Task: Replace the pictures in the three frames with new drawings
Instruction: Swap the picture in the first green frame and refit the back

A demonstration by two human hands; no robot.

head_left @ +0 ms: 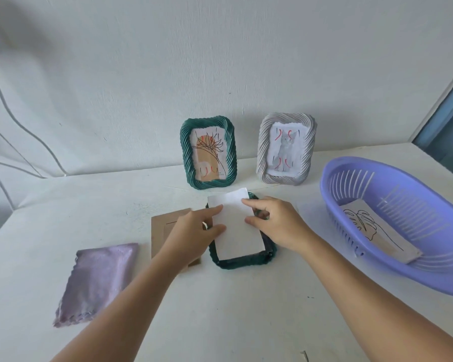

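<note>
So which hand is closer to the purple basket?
The right hand. It rests on the white paper over the flat green frame, beside the purple basket. The left hand touches the paper's far side, farther away.

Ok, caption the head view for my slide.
Both hands press a white sheet into a face-down green frame.
</note>
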